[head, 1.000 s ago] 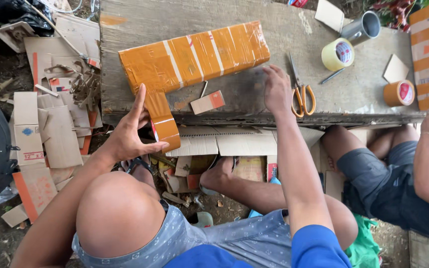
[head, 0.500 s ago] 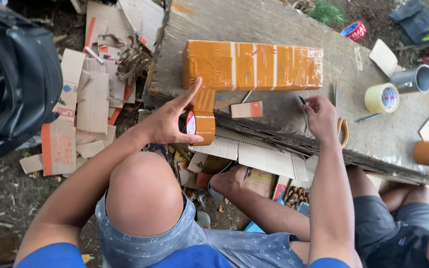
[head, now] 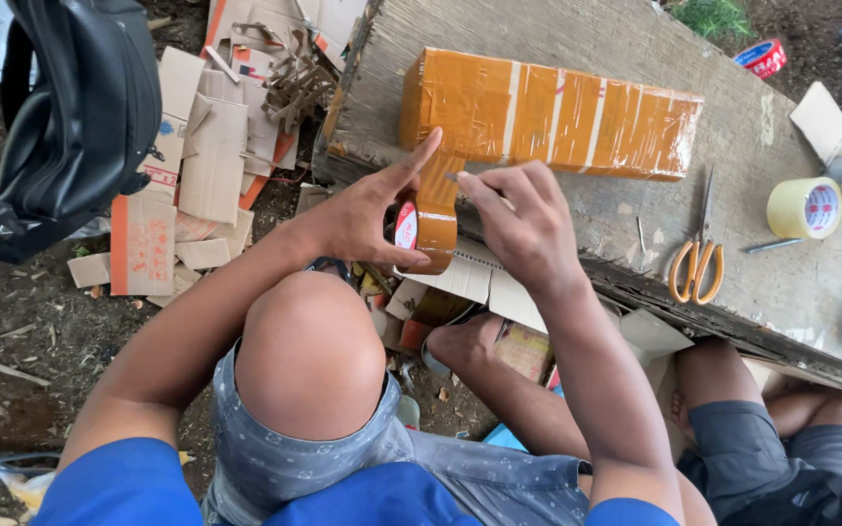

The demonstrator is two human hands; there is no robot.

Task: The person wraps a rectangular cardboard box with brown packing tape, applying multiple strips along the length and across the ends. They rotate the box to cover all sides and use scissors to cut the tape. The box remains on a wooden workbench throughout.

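head view, looking straight down. far left of the frame: black bag (head: 75, 117) hanging over dirt, then a litter of cardboard scraps (head: 187, 166) on the ground beside the table's left edge.

left of centre: left hand (head: 363, 219) grips a roll of brown tape (head: 419, 226), thumb under it, index finger stretched up along the strip towards the box. the strip runs from the roll up onto the near face of the long box (head: 548, 112), so roll and box are joined by tape.

centre: right hand (head: 518, 219) is pinched shut, fingertips meeting at the strip just beside the roll; something small and thin seems held there, cannot tell what. a bare knee (head: 309, 356) sits below the hands.

box lies flat on the wooden table (head: 616, 29), upper centre of the frame, near the front edge. judged from how it lies: top and visible side are already covered in brown bands with a few pale gaps between; the left end is what the current strip is fixed to. the strip is not yet parted from the roll.

right of centre: orange-handled scissors (head: 696, 255) lie unused on the table, near the right hand. further right, a pale tape roll (head: 806, 206), a grey tube at the frame edge, another brown roll at lower right. a second person's legs (head: 782, 438) sit under the table's right end, apart from the work. nothing lies between hands and box.
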